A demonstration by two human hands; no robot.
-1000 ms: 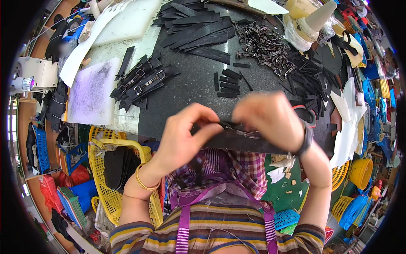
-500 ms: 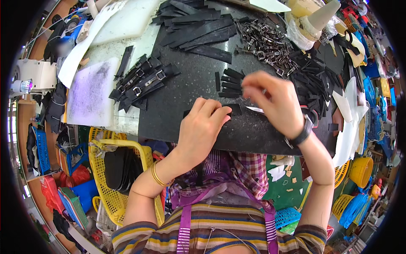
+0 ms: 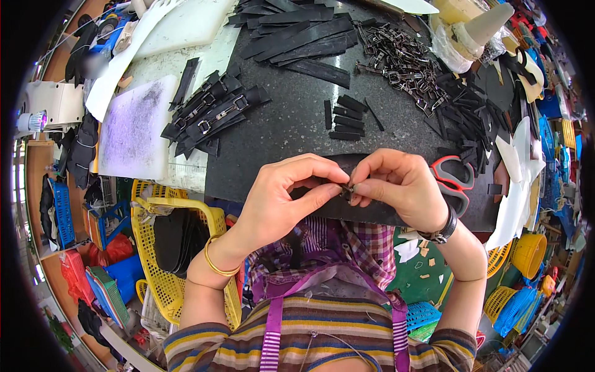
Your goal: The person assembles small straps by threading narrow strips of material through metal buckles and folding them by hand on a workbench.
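Note:
My left hand [image 3: 288, 195] and my right hand [image 3: 396, 186] meet near the front edge of the dark stone worktop [image 3: 279, 133]. Thumb and index finger of each hand pinch the same small dark piece [image 3: 347, 191], mostly covered by the fingertips; its exact kind cannot be made out. Just beyond the fingers lies part of a flat black strip [image 3: 348, 159]. Scissors with red and grey handles [image 3: 455, 173] rest beside my right hand, their blades hidden under it. Several short black strips [image 3: 348, 118] lie in a row farther back.
Metal buckles [image 3: 406, 65] are heaped at the back right, beside a pile of narrow black strips [image 3: 465, 108]. Long black straps [image 3: 304, 37] lie at the back. Straps fitted with buckles [image 3: 217, 111] sit at left, near a white board [image 3: 136, 133]. A yellow basket [image 3: 214, 226] stands below.
My right hand has come down and left from above the short strips to meet my left hand. The scissors' handles now show, and a thin strip lies beside the row.

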